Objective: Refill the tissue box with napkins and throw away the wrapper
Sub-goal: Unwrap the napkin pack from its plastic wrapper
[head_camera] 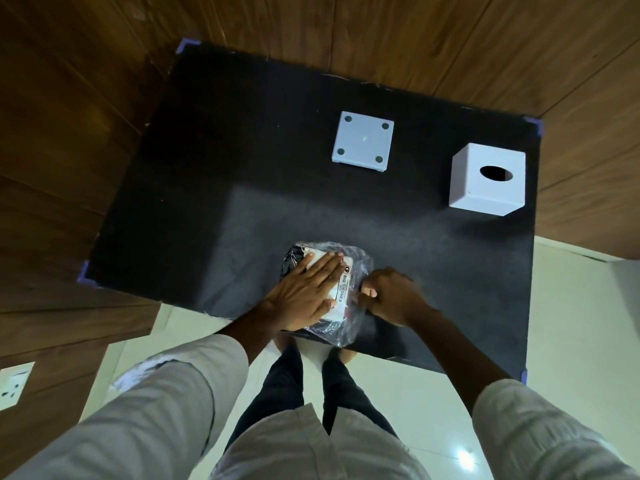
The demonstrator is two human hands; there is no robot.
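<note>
A pack of napkins (341,292) in a clear plastic wrapper (356,261) lies at the near edge of the black table (242,168). My left hand (304,289) presses flat on top of the pack, fingers together. My right hand (391,296) is at the pack's right side with its fingers pinched on the wrapper's edge. The white tissue box (486,180), a cube with an oval opening on top, stands at the table's right side. Its flat white base plate (363,142), with dark round feet at its corners, lies apart near the table's middle back.
Wooden wall panels (86,116) surround the table on the left and behind. A pale tiled floor (433,410) shows below, with my legs and feet close to the table's near edge. A wall socket (14,384) is at the lower left.
</note>
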